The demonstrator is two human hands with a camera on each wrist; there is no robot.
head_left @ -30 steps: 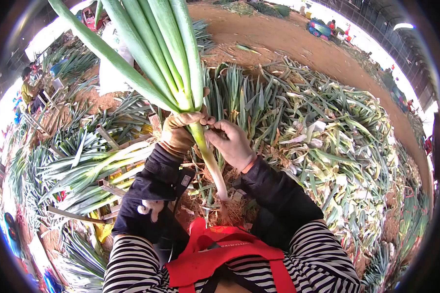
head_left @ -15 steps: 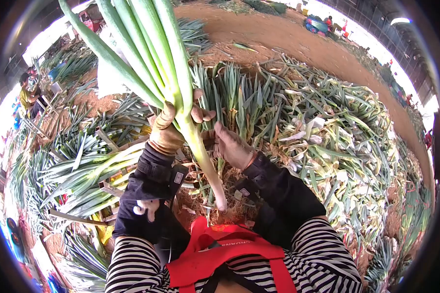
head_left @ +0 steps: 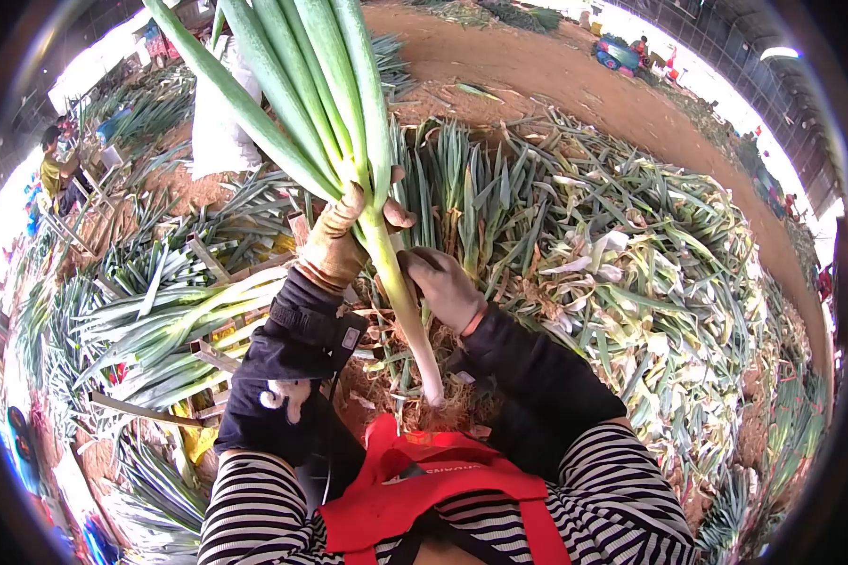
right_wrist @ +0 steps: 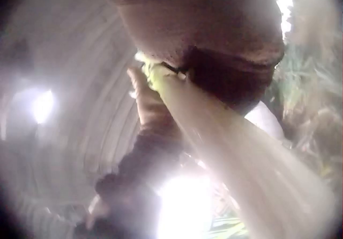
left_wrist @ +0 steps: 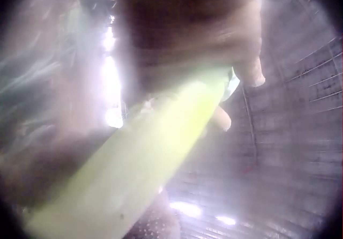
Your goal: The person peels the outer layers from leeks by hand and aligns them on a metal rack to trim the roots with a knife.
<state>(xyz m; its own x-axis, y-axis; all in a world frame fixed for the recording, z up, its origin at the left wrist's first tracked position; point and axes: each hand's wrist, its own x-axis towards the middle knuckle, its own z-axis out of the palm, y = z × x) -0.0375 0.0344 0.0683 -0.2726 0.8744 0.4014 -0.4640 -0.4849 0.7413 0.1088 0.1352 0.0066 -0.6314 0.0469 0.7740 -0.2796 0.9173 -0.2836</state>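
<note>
A large green onion [head_left: 400,292] slants through the middle of the head view, its long leaves fanned toward the top and its white end low, close over the red apron. My gloved left hand [head_left: 334,247] grips it just below where the leaves spread, with fingertips showing on the far side. Lower on the stalk, my gloved right hand [head_left: 446,287] holds it from the right, thumb along the near side and the other fingers partly hidden behind. The pale stalk [right_wrist: 236,142] runs under the curled right fingers in the right wrist view. The left wrist view is hazy.
Upright green onions [head_left: 457,188] stand just ahead. A broad heap of stripped leaves [head_left: 650,282] covers the ground to the right. Trimmed onions [head_left: 170,330] lie on a wooden rack at left. Farther off are a white sack [head_left: 224,127] and a seated person [head_left: 58,169].
The green onion swung left, then came back right. My right hand drew off the stalk half a second ago and now holds it again, slightly lower. My left hand kept its hold.
</note>
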